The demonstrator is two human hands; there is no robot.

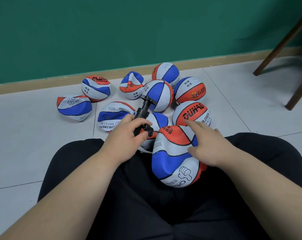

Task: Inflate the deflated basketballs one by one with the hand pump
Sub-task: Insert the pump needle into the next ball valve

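Because it is caved in and creased along one side, the basketball [172, 153] on the person's lap [146, 201] will probably handle as a light, floppy shell, not a firm sphere. Its skin should give under any push, and its printed panels look smooth enough to slide on the dark trousers. The sound place to hold it is likely across the rounder upper part, pressing it down into the lap so that the valve stays put. Where the valve sits cannot be made out.

The right hand [209, 144] lies on the ball's top right with fingers nearly straight and spread, resting on it, not gripping it. Just left of the ball, the left hand [127, 134] is curled round the lower end of the black hand pump [142, 111], whose T-handle points up and away. The pump is rigid and slim. Whether its nozzle touches the ball is not clear.

Beyond the knees, on the tiled floor [34, 144], several rounder balls [190, 90] cluster to the right and flatter ones [74, 108] lie to the left, before a green wall [112, 32]. Dark wooden legs [285, 40] slant at the far right.
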